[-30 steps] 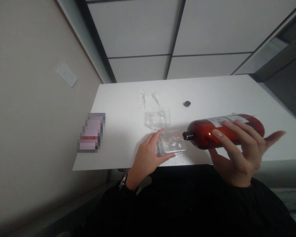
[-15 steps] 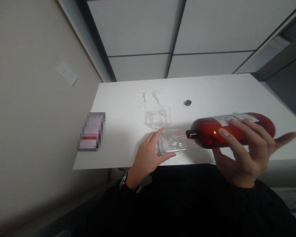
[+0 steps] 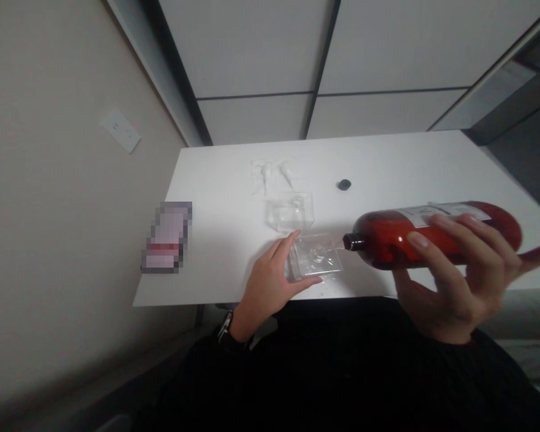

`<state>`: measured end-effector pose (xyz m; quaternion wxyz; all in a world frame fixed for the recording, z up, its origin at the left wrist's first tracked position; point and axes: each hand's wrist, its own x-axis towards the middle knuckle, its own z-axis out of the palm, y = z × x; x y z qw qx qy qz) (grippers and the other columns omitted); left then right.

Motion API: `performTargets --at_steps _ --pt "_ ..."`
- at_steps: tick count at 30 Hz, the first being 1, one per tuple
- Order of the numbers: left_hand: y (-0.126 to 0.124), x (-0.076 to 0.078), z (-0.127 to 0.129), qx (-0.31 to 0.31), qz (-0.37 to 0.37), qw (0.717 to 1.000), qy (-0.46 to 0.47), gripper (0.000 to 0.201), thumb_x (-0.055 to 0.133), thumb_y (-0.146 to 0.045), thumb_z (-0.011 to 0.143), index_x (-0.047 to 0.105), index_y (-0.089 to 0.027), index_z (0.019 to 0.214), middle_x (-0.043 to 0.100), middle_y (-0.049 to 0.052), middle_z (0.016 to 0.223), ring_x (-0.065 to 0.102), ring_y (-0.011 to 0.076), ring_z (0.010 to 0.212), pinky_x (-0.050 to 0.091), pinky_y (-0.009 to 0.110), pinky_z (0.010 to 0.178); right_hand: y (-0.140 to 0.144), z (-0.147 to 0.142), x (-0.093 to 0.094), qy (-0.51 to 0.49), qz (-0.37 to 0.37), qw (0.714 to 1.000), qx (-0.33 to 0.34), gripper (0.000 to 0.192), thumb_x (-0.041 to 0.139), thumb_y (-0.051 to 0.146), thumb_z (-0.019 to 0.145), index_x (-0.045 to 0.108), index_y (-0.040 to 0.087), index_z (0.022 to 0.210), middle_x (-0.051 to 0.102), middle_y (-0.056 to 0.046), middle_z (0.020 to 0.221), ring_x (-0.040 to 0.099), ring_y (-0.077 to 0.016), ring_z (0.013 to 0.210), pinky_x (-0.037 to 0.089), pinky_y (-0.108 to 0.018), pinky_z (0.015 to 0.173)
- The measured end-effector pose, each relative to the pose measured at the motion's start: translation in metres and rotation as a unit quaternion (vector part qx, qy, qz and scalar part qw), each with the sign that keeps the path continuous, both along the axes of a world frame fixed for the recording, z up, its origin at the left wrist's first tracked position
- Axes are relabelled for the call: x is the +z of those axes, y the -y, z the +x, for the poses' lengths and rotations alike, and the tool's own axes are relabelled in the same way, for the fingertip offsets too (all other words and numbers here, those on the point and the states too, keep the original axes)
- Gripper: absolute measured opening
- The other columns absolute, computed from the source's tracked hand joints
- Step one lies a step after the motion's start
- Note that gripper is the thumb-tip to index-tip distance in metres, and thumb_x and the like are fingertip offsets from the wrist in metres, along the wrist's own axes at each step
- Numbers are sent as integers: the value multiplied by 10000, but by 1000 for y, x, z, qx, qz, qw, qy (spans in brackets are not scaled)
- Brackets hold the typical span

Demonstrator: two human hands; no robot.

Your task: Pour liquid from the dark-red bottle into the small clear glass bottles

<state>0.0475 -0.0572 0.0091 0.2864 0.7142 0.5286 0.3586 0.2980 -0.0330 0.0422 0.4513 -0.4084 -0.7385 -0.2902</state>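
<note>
My right hand (image 3: 463, 282) grips a large red bottle (image 3: 387, 237) with a white label, tilted almost level. Its uncapped dark neck (image 3: 354, 242) points left, just beside a clear plastic box (image 3: 318, 255). A thin clear trickle seems to run from the mouth toward the box. My left hand (image 3: 274, 276) holds that box at its left end, thumb on the near side and fingers on the far side. The box sits on the white table, with glints inside it; its exact liquid level is hard to make out.
Behind the box stands a second clear plastic container (image 3: 292, 213). Farther back lie two white, bulb-shaped pieces (image 3: 266, 173) and a small black cap (image 3: 344, 185). A blurred pinkish item (image 3: 166, 237) rests at the left edge of the white table (image 3: 220, 240).
My right hand and the red bottle have shifted a little to the right, and the trickle at its mouth looks shorter and thinner. My left hand and the box have hardly moved.
</note>
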Motion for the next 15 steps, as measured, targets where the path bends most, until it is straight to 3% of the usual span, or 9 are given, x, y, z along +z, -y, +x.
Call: performTargets --at_steps 5,9,15 --pt "-1 -2 1 0 12 1000 0 848 863 -490 806 439 -261 1504 628 131 1443 626 319 1323 528 503 1106 1 -2 3 -1 -10 1000 8 771 731 70 837 547 455 1479 655 57 1454 683 -378 1239 361 -796 1154" --pt "-1 -4 1 0 15 1000 -1 847 856 -506 807 442 -251 1501 630 139 1440 629 318 1317 533 499 1101 1 -3 2 -1 -8 1000 7 759 728 64 839 555 454 1468 632 86 1479 666 -369 1272 286 -797 1203" --pt "-1 -3 1 2 13 1000 -4 850 858 -503 805 441 -256 1504 631 132 1439 628 317 1319 530 501 1108 -3 1 2 12 25 999 23 740 757 54 814 596 401 1448 671 41 1440 678 -378 1254 230 -822 1215"
